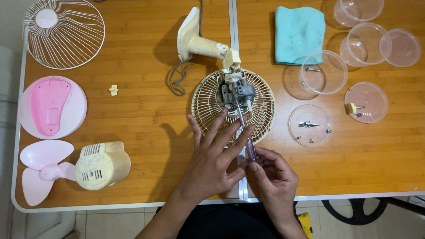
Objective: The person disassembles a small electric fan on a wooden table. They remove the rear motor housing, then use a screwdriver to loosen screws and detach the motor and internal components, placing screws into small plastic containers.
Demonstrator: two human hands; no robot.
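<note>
screwdriver on the fan motor, steadied by both hands

the right hand point(272, 177) is clenched around the translucent purple handle of a screwdriver point(246, 137), whose thin metal shaft runs up toward twelve o'clock and meets the grey metal motor point(237, 93). the motor sits on a round cream rear grille point(261, 113) at the middle of the counter point(146, 106). the left hand point(212, 163) is released and spread flat, fingers resting on the grille's lower edge, one finger lying along the screwdriver shaft.

to do this well, i judge the tip should stay square in the screw head, with steady downward pressure, while the flat left hand pins the grille so it cannot spin.

the grille is thin plastic ribs fanning out from the hub. the cream neck and stand point(195, 37) tilts away at twelve o'clock, trailing a grey cord point(177, 79). at nine o'clock lies a smooth pink base point(51, 106); at ten o'clock a white wire front guard point(64, 33); at eight o'clock a glossy pink blade point(42, 170) beside a yellowed, vented motor cover point(102, 166). a small cream clip point(113, 90) lies loose. at two o'clock lies a folded turquoise cloth point(299, 33), and around three o'clock clear round plastic tubs and lids point(323, 73) hold small screws point(308, 125).
</note>
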